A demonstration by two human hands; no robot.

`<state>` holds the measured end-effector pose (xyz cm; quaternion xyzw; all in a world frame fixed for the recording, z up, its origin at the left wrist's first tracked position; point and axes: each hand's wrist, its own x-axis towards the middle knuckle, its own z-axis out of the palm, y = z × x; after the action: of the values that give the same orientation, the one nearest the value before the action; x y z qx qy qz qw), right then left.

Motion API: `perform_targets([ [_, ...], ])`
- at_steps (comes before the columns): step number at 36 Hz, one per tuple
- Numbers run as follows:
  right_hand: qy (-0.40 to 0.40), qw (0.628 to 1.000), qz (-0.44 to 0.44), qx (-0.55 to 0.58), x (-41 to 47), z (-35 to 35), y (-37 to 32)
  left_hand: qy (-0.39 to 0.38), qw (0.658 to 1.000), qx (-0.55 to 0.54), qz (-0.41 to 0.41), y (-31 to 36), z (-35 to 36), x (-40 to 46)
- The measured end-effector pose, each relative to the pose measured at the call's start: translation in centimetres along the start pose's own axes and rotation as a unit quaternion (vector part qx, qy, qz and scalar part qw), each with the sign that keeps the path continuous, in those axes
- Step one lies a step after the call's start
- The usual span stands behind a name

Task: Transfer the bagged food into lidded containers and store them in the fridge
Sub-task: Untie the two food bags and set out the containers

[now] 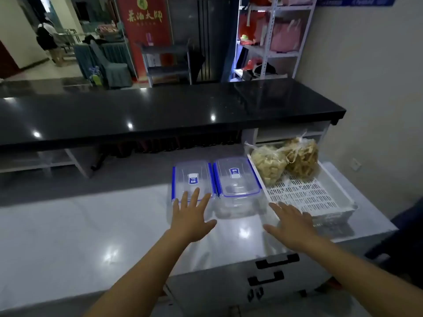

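while both arms reach forward over the steel worktop (pixel 91 236), the left hand (pixel 191 216) is flat with fingers spread, its tips over the near edge of the left container (pixel 192 179). the right hand (pixel 290 221) is likewise flat and holds nothing, at 5 o'clock from the right container (pixel 237 177). both containers are lidded, blue-clipped, side by side and touching. at 3 o'clock from them sits a white slotted basket (pixel 304 195), with two bags of food (pixel 269 164) (pixel 302 156) at its far end.
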<state>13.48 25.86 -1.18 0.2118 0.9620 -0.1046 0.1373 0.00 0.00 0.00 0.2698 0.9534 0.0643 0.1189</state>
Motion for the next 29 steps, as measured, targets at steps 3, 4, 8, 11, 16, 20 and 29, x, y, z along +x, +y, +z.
perform_targets([
  [3,0.004,0.999,-0.005,-0.035,0.1,1.0,-0.3,0.005,1.000,0.014,0.003,-1.0,0.8,1.8],
  [4,0.011,0.999,-0.005,-0.042,0.0,1.4,-0.1,0.012,1.000,0.013,0.005,-1.3,1.1,2.4],
  [8,0.001,0.999,-0.002,-0.034,0.0,1.5,-0.2,0.025,1.000,0.007,0.009,-1.5,2.5,3.8],
  [11,0.012,1.000,-0.011,-0.023,0.1,1.1,-0.4,0.035,0.999,-0.006,0.000,-1.3,3.1,4.5],
  [16,0.029,0.996,-0.077,-0.016,3.1,-0.5,-2.3,0.032,0.999,-0.012,-0.024,-1.2,4.4,5.2],
  [20,0.025,0.991,-0.127,-0.021,7.2,-1.7,-5.1,0.051,0.998,0.007,-0.027,-1.7,5.6,5.1],
  [29,-0.011,0.992,-0.128,-0.017,13.2,-0.3,-8.2,0.068,0.996,0.036,-0.042,-4.6,5.5,5.5],
])
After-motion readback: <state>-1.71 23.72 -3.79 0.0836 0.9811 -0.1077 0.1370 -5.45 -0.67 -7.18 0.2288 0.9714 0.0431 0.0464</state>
